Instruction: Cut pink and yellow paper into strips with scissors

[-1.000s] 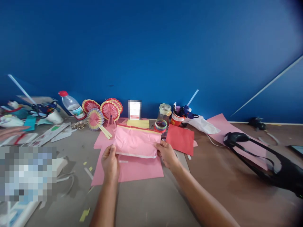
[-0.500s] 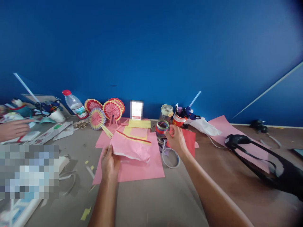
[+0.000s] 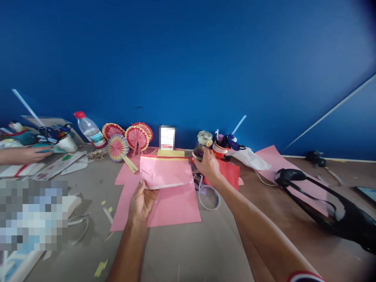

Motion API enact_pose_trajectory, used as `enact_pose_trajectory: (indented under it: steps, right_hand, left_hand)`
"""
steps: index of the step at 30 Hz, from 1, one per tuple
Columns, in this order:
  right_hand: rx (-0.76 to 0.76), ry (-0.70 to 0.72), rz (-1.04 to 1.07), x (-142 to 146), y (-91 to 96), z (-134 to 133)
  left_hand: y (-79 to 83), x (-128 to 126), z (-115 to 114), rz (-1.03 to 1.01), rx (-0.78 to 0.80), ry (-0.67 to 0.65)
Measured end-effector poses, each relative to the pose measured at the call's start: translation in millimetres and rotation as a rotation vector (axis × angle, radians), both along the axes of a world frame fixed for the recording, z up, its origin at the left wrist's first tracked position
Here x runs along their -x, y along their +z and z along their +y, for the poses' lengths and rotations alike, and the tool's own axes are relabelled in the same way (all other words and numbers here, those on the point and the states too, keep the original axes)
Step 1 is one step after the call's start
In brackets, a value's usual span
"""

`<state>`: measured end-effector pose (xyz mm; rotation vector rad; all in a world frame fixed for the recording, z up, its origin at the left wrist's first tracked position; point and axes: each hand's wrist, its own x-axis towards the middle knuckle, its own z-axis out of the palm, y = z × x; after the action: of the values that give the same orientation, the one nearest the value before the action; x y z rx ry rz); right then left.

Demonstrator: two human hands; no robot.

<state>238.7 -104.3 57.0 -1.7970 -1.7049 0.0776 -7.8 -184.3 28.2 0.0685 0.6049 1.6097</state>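
Observation:
My left hand (image 3: pixel 142 201) is closed on the lower left corner of a folded pink paper (image 3: pixel 166 171) with a red and yellow top edge, holding it up above a large pink sheet (image 3: pixel 176 207) on the table. My right hand (image 3: pixel 209 164) is off the paper and reaches to the back. Its fingers curl round a small round tub (image 3: pixel 196 155) with a red rim, just in front of a glass jar (image 3: pixel 204 139). Most of the tub is hidden by the fingers.
Paper fans (image 3: pixel 135 137) and a water bottle (image 3: pixel 89 131) stand along the blue wall. A red cup of pens (image 3: pixel 219 149), a red sheet (image 3: pixel 229 174), a white cord loop (image 3: pixel 208 197) and a black bag (image 3: pixel 323 203) lie to the right. Another person's hand (image 3: pixel 26 154) rests far left.
My right hand let go of the folded pink paper and moved back to the small tub. My left hand alone keeps the paper and has raised it flat again.

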Motion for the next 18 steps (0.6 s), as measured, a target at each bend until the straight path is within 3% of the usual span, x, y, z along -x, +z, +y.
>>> enact_pose_trajectory:
  steps: [4,8,13,18]
  right_hand:
    - [-0.226,0.012,0.047,-8,23.1,-4]
    - [-0.422,0.035,0.067,-21,56.6,-9]
    - [-0.427,-0.012,0.133,-48,85.3,-11]
    - [-0.359,-0.084,0.105,-80,95.7,-19]
  left_hand:
    - [13.6,-17,1,0.012,-0.003,-0.028]
    - [17.3,-43,14,0.11,0.147,0.016]
    - [13.5,-69,37,0.149,0.166,-0.017]
    - [9.0,-74,46,0.222,0.116,-0.02]
